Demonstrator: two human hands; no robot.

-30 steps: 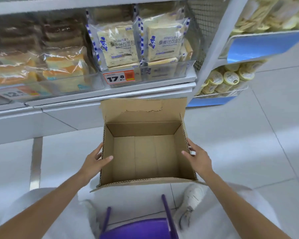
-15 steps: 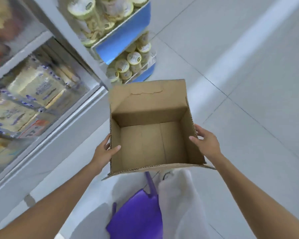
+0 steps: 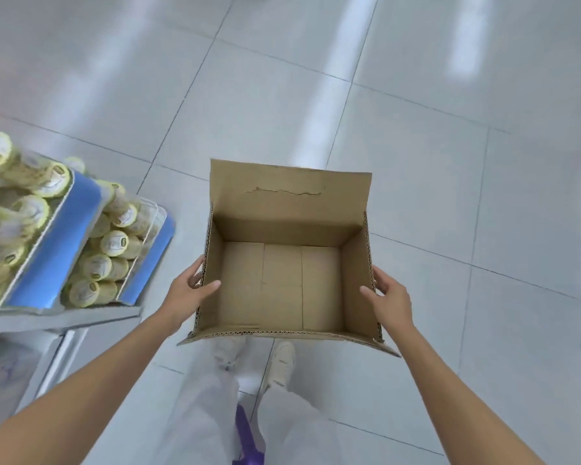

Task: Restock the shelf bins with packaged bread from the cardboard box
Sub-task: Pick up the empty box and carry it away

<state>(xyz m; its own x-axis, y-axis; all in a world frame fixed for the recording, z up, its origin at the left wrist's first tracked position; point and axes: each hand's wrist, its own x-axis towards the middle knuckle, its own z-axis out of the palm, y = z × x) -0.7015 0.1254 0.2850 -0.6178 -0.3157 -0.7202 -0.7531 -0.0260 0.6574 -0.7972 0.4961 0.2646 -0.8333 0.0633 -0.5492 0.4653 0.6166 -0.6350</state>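
An open cardboard box (image 3: 282,286) hangs in front of me above the tiled floor, with nothing inside and its far flap standing up. My left hand (image 3: 190,292) grips its left wall, thumb over the rim inside and fingers outside. My right hand (image 3: 388,300) grips the right wall the same way. No packaged bread and no bread bins are in view.
A shelf end (image 3: 57,250) with blue fronts and several round yellow-lidded packs stands at the left. Grey floor tiles (image 3: 316,95) spread ahead and to the right. My legs and white shoes (image 3: 282,364) are below the box, a purple object (image 3: 247,437) between them.
I have turned right, away from the bread shelf, carrying the box in both hands. The bread bins have left the view; only the shelf end stays at the left.
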